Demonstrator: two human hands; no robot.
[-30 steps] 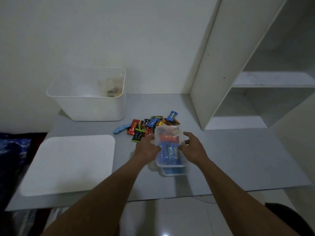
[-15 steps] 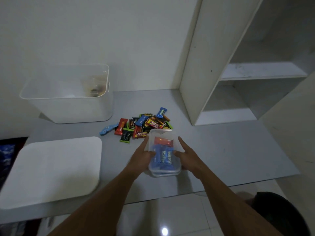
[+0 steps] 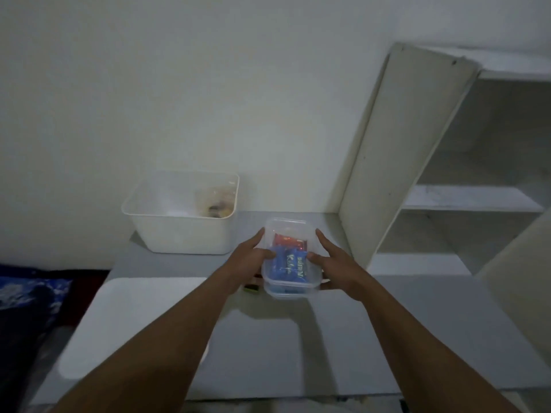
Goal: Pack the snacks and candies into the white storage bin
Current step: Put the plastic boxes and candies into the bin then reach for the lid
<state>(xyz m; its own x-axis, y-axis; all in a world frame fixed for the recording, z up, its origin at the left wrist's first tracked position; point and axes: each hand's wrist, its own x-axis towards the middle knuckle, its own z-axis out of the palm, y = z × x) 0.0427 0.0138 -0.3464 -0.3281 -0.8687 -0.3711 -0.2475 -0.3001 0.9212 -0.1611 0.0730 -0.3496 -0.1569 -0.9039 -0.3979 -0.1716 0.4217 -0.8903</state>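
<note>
A clear plastic container (image 3: 290, 234) with blue and red snack packets inside is lifted above the grey table, tilted toward me. My left hand (image 3: 249, 259) grips its left side and my right hand (image 3: 335, 262) its right side. The white storage bin (image 3: 182, 231) stands open at the back left of the table, with something small and brownish in its right corner. The loose candy pile is mostly hidden behind my hands and the container; only a green wrapper (image 3: 250, 289) shows below my left hand.
The bin's flat white lid (image 3: 134, 323) lies on the left part of the grey table (image 3: 343, 338). A white shelf unit (image 3: 396, 162) stands at the right. Dark blue cloth (image 3: 26, 293) is left of the table.
Both hands have raised the clear container off the table, so it now hangs over the candy pile. The camera tilted up, so the bin sits nearer the centre.
</note>
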